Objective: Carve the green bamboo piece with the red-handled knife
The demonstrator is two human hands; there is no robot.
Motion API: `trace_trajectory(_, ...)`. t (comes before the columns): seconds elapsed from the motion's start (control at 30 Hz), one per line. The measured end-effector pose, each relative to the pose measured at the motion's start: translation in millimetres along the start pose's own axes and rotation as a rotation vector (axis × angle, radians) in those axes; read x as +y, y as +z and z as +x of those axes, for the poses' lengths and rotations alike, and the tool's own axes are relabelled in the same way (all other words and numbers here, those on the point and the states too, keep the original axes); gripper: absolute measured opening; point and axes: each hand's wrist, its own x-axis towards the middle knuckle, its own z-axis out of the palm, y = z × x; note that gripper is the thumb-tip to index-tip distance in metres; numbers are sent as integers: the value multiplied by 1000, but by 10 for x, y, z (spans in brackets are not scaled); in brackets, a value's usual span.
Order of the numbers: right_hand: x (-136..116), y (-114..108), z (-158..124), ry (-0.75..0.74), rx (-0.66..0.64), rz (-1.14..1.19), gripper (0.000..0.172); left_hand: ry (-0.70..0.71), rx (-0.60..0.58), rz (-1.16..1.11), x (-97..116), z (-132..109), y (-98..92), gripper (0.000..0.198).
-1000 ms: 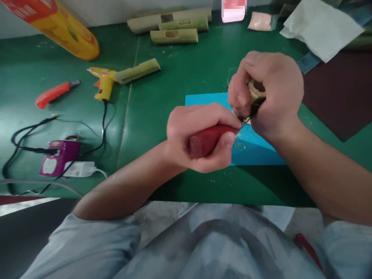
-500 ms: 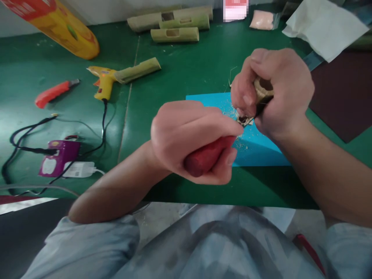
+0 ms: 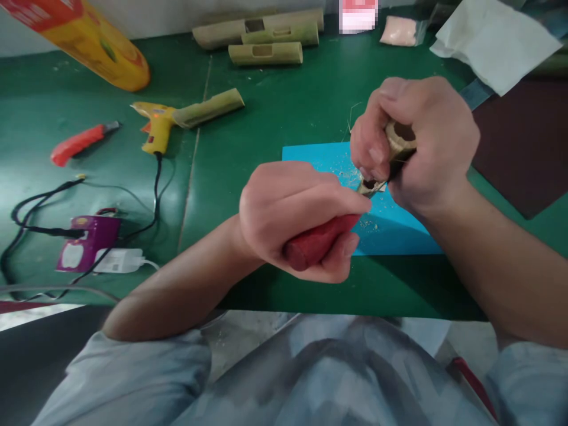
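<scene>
My left hand [image 3: 297, 216] is wrapped in a fist round the red handle of a knife [image 3: 317, 241]. Its blade tip reaches into a short piece of bamboo [image 3: 398, 142]. My right hand [image 3: 417, 139] grips that bamboo piece tightly, just above a blue sheet [image 3: 390, 228] on the green table [image 3: 275, 118]. Pale shavings lie scattered on the blue sheet under the bamboo. Most of the blade is hidden between the two hands.
A yellow glue gun [image 3: 155, 124] with a black cord lies left of centre, touching a bamboo tube [image 3: 208, 108]. A red utility knife [image 3: 77, 144], a purple plug adapter [image 3: 86, 241], several bamboo tubes [image 3: 265, 36], white paper [image 3: 492, 41] and a dark maroon sheet [image 3: 523, 142] surround the work area.
My left hand tipped the red handle's rear end downward and shifted slightly left while working the blade against the bamboo. More shavings lie on the blue sheet. My right hand barely moved.
</scene>
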Motion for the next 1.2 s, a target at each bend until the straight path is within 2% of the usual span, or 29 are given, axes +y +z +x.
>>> trace_trajectory(0.1,-44,-30,10,53,-34,-86,47,-26,5,10,-7,4,11,15)
trace_trajectory(0.23,-111,-58,65,223,-200,-213,35,-85,34,45,12,11,27,16)
trace_trajectory(0.4,-147,-45,107,273,-209,-222,31,-182,111,-8,100,-27,2,18)
trace_trajectory(0.47,-151,-45,95,278,-206,-224,31,-258,30,-14,102,-72,-11,24)
trace_trajectory(0.57,-141,-35,53,269,-177,-225,33,-412,-224,-21,46,-142,-23,36)
trace_trajectory(0.6,-131,-26,37,250,-151,-213,34,-442,-276,-38,23,-158,-25,38)
trace_trajectory(0.67,-103,-1,9,170,-57,-151,41,-488,-303,-57,-8,-174,-26,38)
trace_trajectory(0.77,-59,27,-12,50,53,-34,48,-529,-226,-43,-2,-157,-21,38)
trace_trajectory(0.9,-43,39,-17,68,-22,-42,48,-460,-19,-31,46,-98,-7,36)
trace_trajectory(0.93,-46,44,-19,39,18,-28,49,-439,21,-19,55,-86,-5,35)
trace_trajectory(1.03,-57,60,-23,46,65,-45,53,-443,53,36,58,-63,-5,33)
trace_trajectory(1.07,-60,59,-23,69,37,-67,54,-456,60,40,48,-57,-5,33)
trace_trajectory(1.1,-63,52,-21,27,98,-53,54,-469,75,30,32,-50,-7,32)
trace_trajectory(1.17,-67,26,-15,35,44,-35,53,-510,118,-14,-20,-21,-23,36)
trace_trajectory(1.2,-69,10,-13,62,-83,-58,53,-541,124,-54,-54,3,-43,38)
